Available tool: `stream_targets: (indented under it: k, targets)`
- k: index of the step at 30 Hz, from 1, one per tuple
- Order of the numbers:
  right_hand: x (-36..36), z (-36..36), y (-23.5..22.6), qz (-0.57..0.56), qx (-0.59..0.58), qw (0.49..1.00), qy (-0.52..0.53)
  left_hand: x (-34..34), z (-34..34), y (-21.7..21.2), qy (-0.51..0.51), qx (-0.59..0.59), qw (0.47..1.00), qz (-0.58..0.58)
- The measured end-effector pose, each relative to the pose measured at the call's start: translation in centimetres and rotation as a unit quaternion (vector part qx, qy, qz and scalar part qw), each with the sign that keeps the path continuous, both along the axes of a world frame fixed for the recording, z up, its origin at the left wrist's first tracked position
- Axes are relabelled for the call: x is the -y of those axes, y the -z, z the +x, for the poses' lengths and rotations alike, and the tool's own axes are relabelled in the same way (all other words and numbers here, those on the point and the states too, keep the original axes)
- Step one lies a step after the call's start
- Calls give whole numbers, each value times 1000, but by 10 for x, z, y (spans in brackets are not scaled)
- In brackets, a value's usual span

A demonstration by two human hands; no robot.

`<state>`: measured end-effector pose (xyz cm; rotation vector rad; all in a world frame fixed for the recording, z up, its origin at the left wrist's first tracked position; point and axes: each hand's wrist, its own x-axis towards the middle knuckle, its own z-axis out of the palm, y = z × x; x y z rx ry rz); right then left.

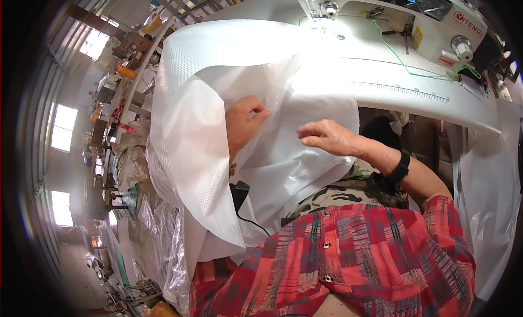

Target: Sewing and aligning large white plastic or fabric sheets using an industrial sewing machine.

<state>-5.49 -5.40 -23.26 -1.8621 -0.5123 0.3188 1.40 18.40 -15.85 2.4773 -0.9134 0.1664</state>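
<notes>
A large white plastic sheet (pixel 201 132) with a fine textured pattern lies folded over the table and my lap. Inside its fold is my left hand (pixel 245 123), with the fingers curled and the fingertips brought together. They meet beside the translucent edge (pixel 275 93) of the sheet; whether they pinch it cannot be made out. Over the sheet's right part hovers my right hand (pixel 329 137), fingers stretched out and nothing in them. The white sewing machine (pixel 436 28) stands beyond, its needle area (pixel 329 17) brightly lit above the far end of the sheet.
A ruler scale (pixel 403 91) runs along the front of the machine table (pixel 463 113). Green thread (pixel 403 61) trails beside the machine head. A black box with a cable (pixel 239 194) sits near my left forearm. Crumpled clear plastic (pixel 169 246) hangs at the left.
</notes>
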Motion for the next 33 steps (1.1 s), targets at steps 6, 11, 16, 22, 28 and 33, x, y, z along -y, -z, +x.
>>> stream_targets:
  k: [6, 11, 16, 22, 28, 33]
  targets:
    - [-30, 17, -16, 222, -224, 947, 63, -2, -19, -43, -48, -285, 942, -168]
    - [-38, 6, -40, 439, -229, 866, 64, 16, -30, -61, -104, -242, 942, -210]
    - [-23, -35, -50, 420, -260, 867, 68, -2, -35, -58, -139, -280, 918, -245]
    - [7, -62, -30, 407, -234, 870, 152, -6, -39, -28, -141, -84, 986, 26]
    - [20, -75, -2, 393, -199, 863, 247, 5, -37, -33, -49, 158, 971, 174]
    - [31, -67, 27, 338, -174, 887, 262, 48, -65, -73, 168, 239, 950, 106]
